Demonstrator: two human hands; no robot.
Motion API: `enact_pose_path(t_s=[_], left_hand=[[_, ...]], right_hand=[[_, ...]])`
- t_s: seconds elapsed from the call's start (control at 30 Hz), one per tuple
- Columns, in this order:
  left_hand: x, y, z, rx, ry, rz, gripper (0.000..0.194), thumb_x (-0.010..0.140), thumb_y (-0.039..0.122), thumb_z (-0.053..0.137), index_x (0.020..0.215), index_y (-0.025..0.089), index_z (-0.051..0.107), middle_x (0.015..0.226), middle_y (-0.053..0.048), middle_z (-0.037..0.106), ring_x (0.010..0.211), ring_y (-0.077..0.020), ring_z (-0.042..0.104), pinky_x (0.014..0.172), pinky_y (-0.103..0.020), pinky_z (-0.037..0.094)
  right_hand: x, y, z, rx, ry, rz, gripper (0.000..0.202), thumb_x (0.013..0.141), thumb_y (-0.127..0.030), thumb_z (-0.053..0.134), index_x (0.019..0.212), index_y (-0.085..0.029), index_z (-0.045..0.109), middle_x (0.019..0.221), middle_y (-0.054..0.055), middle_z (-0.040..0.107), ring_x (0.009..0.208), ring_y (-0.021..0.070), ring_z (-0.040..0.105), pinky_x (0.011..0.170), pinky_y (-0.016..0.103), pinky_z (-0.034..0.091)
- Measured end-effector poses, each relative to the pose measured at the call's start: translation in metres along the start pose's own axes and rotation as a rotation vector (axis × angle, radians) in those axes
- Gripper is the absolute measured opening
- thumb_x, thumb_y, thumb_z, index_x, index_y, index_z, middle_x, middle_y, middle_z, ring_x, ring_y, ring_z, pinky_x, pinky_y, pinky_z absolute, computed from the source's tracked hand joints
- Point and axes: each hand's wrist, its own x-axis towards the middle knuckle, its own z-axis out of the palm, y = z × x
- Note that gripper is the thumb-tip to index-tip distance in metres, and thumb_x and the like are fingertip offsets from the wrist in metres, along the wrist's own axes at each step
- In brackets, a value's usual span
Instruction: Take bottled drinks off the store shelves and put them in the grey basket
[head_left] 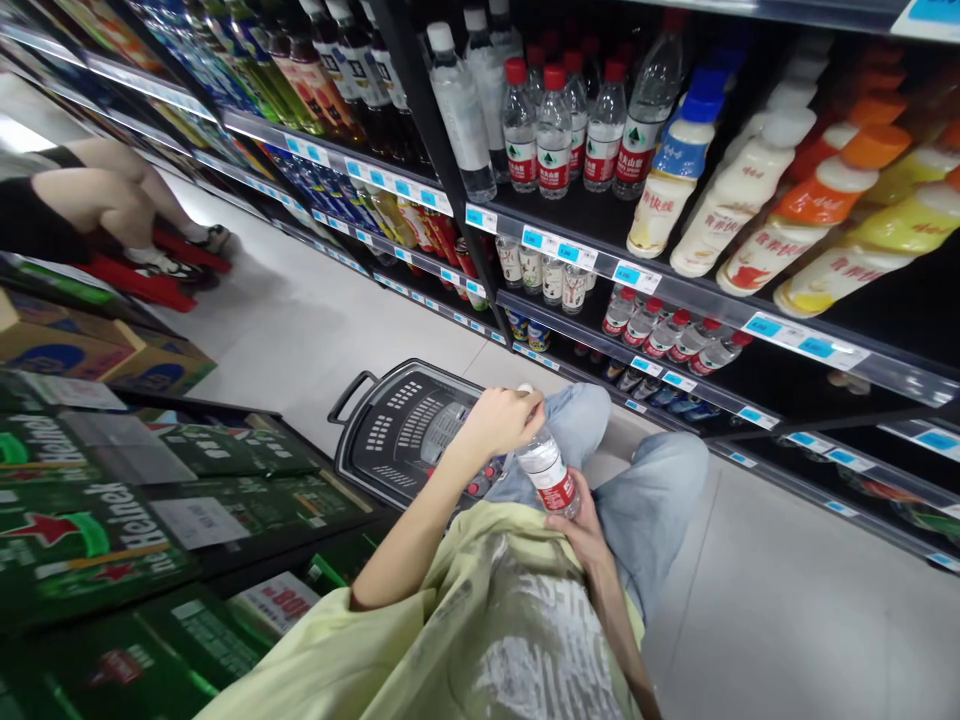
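Observation:
A clear plastic water bottle (552,474) with a red and white label is held at a tilt in front of my lap. My left hand (504,418) is closed around its top, over the neck, so most of the cap area is hidden. Lower down, my right hand (581,525) wraps the base of the bottle. Beside my left forearm, on the floor, stands a dark shopping basket (375,470) with slotted sides. Something with red parts and a clear bottle shape shows in the basket, partly covered by my arm.
Shelves (570,225) of drinks run along the front and right, with red-capped water bottles (553,135) and milk-drink bottles (739,190). Stacked green beer cartons (82,530) stand close on my left. Another person's legs (120,195) are at the far left, near cardboard boxes (97,345).

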Motion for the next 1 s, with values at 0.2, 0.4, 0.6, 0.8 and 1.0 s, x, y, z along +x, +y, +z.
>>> enact_pose_path(t_s=[0.2, 0.4, 0.6, 0.8, 1.0], left_hand=[[0.005, 0.012, 0.002, -0.049, 0.043, 0.024, 0.036, 0.106, 0.031, 0.04, 0.093, 0.017, 0.07, 0.084, -0.011, 0.075, 0.072, -0.0223, 0.069, 0.065, -0.031, 0.039], [0.011, 0.008, 0.002, -0.039, 0.048, 0.101, 0.037, 0.108, 0.031, 0.039, 0.094, 0.017, 0.07, 0.084, -0.011, 0.075, 0.073, -0.0222, 0.069, 0.065, -0.031, 0.038], [0.008, -0.019, 0.001, -0.037, 0.014, 0.153, 0.034, 0.105, 0.03, 0.041, 0.088, 0.019, 0.069, 0.074, -0.008, 0.073, 0.065, -0.0209, 0.066, 0.064, -0.031, 0.037], [0.002, -0.027, 0.003, 0.002, -0.032, 0.116, 0.034, 0.104, 0.031, 0.042, 0.093, 0.018, 0.071, 0.074, -0.01, 0.074, 0.064, -0.022, 0.067, 0.064, -0.031, 0.038], [-0.012, -0.047, 0.007, -0.094, -0.066, 0.155, 0.041, 0.104, 0.033, 0.039, 0.076, 0.019, 0.065, 0.06, -0.006, 0.067, 0.051, -0.0165, 0.055, 0.058, -0.03, 0.031]], right_hand=[[0.0, 0.002, -0.001, 0.039, 0.018, 0.028, 0.098, 0.052, -0.021, 0.097, 0.142, -0.034, 0.059, 0.133, 0.005, 0.073, 0.125, 0.0346, 0.069, 0.093, 0.044, 0.063], [0.001, -0.011, 0.004, 0.131, -0.051, 0.08, 0.074, 0.071, -0.049, 0.089, 0.138, -0.032, 0.062, 0.123, 0.007, 0.076, 0.096, 0.0294, 0.075, 0.058, 0.032, 0.061], [0.004, -0.014, 0.006, 0.143, -0.089, 0.136, 0.054, 0.086, -0.062, 0.074, 0.128, -0.028, 0.068, 0.11, 0.008, 0.078, 0.085, 0.0281, 0.075, 0.051, 0.033, 0.06], [-0.001, -0.013, 0.012, 0.04, -0.064, 0.032, 0.07, 0.055, -0.02, 0.099, 0.118, -0.029, 0.07, 0.129, 0.004, 0.073, 0.127, 0.0283, 0.065, 0.107, 0.039, 0.055], [0.001, -0.012, 0.012, -0.035, -0.088, 0.028, 0.068, 0.057, -0.026, 0.096, 0.121, -0.029, 0.07, 0.127, 0.005, 0.073, 0.123, 0.0277, 0.067, 0.104, 0.037, 0.055]])
